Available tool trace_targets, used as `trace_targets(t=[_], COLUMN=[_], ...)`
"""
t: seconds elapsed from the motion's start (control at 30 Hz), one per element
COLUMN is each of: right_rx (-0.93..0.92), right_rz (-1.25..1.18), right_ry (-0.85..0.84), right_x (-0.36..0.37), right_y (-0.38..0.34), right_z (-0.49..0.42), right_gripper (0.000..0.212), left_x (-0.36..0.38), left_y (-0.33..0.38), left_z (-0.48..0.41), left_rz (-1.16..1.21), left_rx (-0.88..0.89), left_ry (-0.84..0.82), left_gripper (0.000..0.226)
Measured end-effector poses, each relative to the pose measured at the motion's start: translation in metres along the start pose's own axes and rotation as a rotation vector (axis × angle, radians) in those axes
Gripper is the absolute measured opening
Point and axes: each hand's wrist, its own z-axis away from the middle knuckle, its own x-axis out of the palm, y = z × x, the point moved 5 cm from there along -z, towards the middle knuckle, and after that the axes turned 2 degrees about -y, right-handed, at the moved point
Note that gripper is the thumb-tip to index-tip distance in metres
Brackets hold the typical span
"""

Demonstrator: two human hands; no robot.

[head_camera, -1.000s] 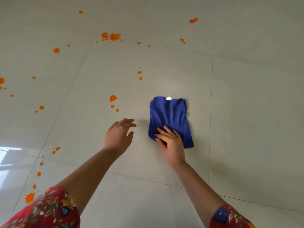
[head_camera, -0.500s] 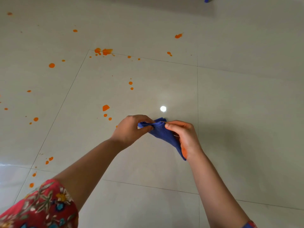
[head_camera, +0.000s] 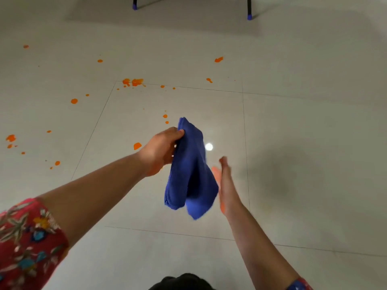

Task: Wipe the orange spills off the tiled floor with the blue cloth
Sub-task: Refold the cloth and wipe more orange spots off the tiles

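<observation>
Head view: left hand (head_camera: 159,151) grips the hanging blue cloth (head_camera: 190,174); blurred right hand (head_camera: 225,185) seems flat beside it.

No text, label, brand, number or sign can be read anywhere in view.
</observation>
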Motion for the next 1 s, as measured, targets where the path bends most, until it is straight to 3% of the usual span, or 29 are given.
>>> trace_targets(t=[0.07, 0.13, 0.23, 0.3, 0.37, 0.43, 0.5, 0.57, 0.67, 0.73, 0.9, 1.0], right_rx=[0.249, 0.251, 0.205, 0.135, -0.002, -0.138, -0.195, -0.224, -0.201, -0.180, -0.269, -0.450], right_rz=[-0.159, -0.247, -0.419, -0.278, -0.029, 0.087, 0.101, 0.084, -0.028, -0.033, 0.140, 0.672], right_ry=[-0.177, -0.156, -0.072, -0.032, 0.026, 0.113, 0.149, 0.175, 0.129, 0.053, 0.021, 0.285], right_x=[0.016, 0.021, 0.013, 0.008, 0.003, 0.007, 0.016, 0.023, 0.034, 0.042, 0.050, 0.042], right_y=[0.024, 0.028, 0.017, 0.004, -0.010, -0.023, -0.033, -0.042, -0.043, -0.037, -0.025, -0.036], right_z=[0.011, 0.018, 0.020, 0.022, 0.023, 0.032, 0.041, 0.047, 0.048, 0.050, 0.056, 0.057], right_gripper=[0.038, 0.026, 0.019, 0.017, 0.012, 0.010, 0.018, 0.029, 0.013, 0.007, 0.018, 0.017], left_x=[-0.004, -0.015, -0.043, -0.059, -0.059, -0.062, -0.054, -0.039, -0.013, 0.005, 0.002, -0.011], left_y=[-0.003, -0.011, -0.027, -0.039, -0.045, -0.046, -0.043, -0.036, -0.019, -0.012, -0.018, -0.029], left_z=[0.001, -0.002, -0.009, -0.014, -0.016, -0.017, -0.013, -0.005, 0.016, 0.029, 0.025, 0.023], left_rz=[0.147, 0.206, 0.209, 0.210, 0.142, -0.106, -0.323, -0.376, -0.314, -0.264, -0.157, -0.266], left_rx=[-0.052, -0.096, -0.161, -0.224, -0.271, -0.243, -0.131, 0.030, 0.322, 0.354, 0.188, 0.188], left_ry=[-0.015, 0.072, 0.327, 0.424, 0.410, 0.413, 0.345, 0.288, 0.144, -0.029, -0.188, -0.191], left_gripper=[0.032, 0.035, 0.033, 0.032, 0.017, 0.013, 0.026, 0.025, 0.018, 0.019, 0.012, 0.019])
